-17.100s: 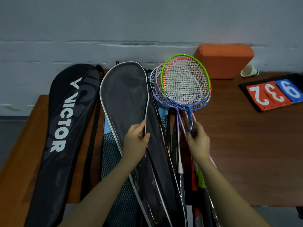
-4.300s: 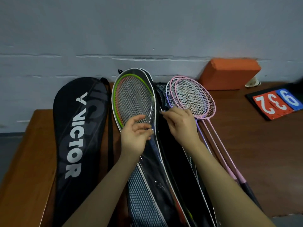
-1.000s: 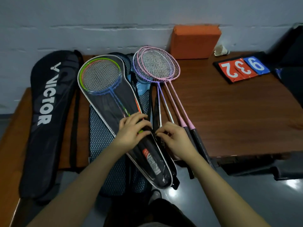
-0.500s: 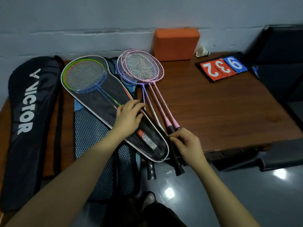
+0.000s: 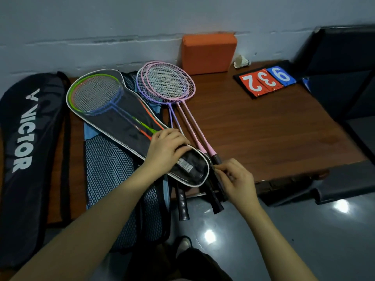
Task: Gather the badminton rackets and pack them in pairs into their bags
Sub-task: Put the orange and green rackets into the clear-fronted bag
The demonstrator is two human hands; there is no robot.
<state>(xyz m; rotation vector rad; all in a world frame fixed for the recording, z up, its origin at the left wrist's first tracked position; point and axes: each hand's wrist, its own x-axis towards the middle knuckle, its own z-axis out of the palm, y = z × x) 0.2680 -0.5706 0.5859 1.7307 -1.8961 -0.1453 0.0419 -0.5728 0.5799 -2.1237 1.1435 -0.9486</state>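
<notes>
Head view, looking down on the counter (image 5: 263,126). One clear-fronted bag (image 5: 129,122) lies diagonally across it and holds the first pair of rackets (image 5: 95,96), green and blue frames visible through the cover. Left hand (image 5: 164,151) rests on the lower part of this bag with fingers curled over its edge, pressing it down. Right hand (image 5: 235,175) pinches something small at the bag's handle end, probably the zipper pull; the pull itself is too small to confirm.

Status, as judged from the layout:
- Pair one: inside the bag; closure appears to be at or near its end.
- Loose rackets (image 5: 168,84): pink and purple frames, stacked just beside the bag, handles overhanging the counter edge. Not yet packed.
- Mesh bag (image 5: 109,169): lies under the clear bag, contents not discernible.
- Victor bag (image 5: 26,130): at far left, flat, contents not visible.

Remaining work: finish the closure, then load the loose rackets in pairs into the other bags.
</notes>
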